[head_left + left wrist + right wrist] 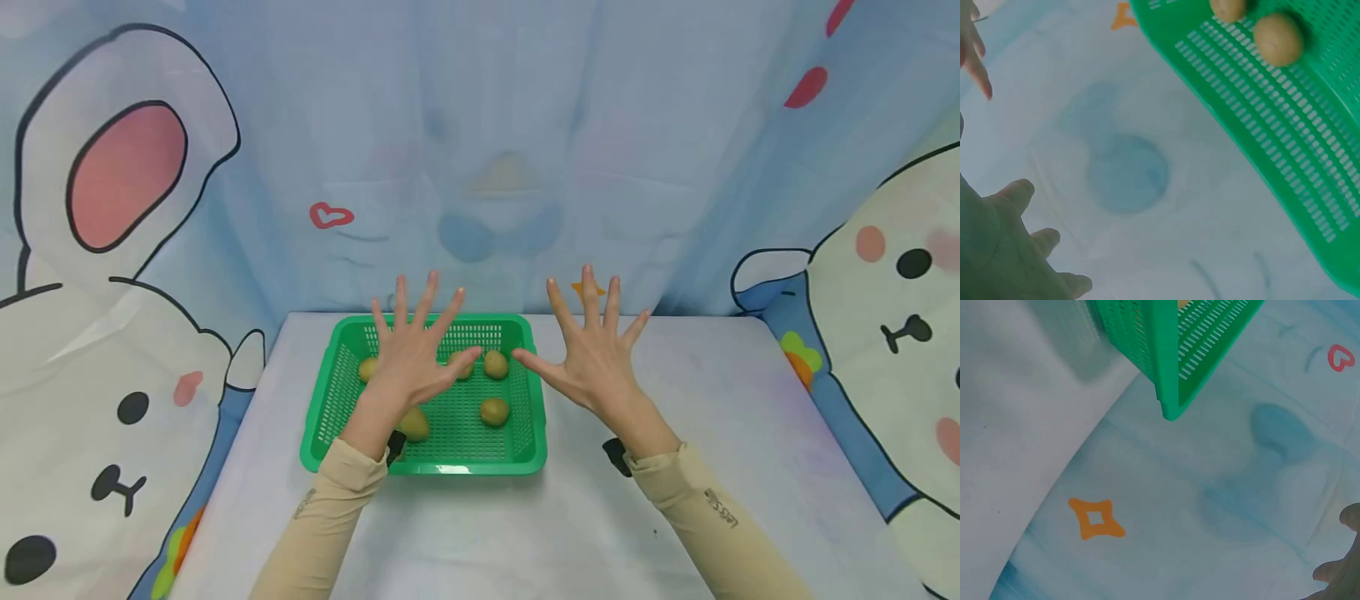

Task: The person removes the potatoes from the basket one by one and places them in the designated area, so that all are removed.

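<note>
left hand (411, 357) and right hand (597, 360) spread; green basket (487, 468) lies below the left.

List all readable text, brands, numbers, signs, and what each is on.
"Let's" (probable reading; the rest is blurred): right sleeve.
Too small to read: dark print on the left sleeve.
No readable text on the green basket; no numbers anywhere.

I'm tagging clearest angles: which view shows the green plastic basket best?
The head view: the green plastic basket shows nearly whole, partly hidden by the left hand. The left wrist view crops it at top and right; the right wrist view shows just the part around one corner.
</note>
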Motion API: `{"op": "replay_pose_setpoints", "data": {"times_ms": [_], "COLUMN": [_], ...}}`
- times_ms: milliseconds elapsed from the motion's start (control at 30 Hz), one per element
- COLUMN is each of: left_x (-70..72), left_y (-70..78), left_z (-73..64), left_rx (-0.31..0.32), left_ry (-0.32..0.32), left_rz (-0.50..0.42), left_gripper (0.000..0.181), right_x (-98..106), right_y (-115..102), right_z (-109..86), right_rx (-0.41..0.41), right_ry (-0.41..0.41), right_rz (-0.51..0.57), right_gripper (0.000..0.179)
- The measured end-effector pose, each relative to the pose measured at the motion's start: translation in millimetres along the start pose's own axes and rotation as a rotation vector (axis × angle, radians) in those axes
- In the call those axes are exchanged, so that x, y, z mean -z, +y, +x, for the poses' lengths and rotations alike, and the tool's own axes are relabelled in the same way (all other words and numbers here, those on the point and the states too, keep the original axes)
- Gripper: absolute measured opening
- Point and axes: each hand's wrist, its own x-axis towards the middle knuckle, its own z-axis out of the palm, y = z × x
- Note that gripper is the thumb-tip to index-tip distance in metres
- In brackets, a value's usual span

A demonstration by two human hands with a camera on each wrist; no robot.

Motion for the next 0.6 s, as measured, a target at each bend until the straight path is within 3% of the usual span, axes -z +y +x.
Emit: {"op": "replay_pose_setpoints", "data": {"times_ms": [600], "left_x": [-11.1], "left_y": [-49.5], "left_z": [-23.7], "left_rx": [0.084], "left_ry": [-0.025], "left_rz": [-0.054], "left_gripper": [0.078], "right_x": [-22], "right_y": [-9], "right_z": [-2.2], "right_rx": [-0.009], "right_ry": [-0.058], "right_rz": [-0.023], "right_gripper": [0.101]}}
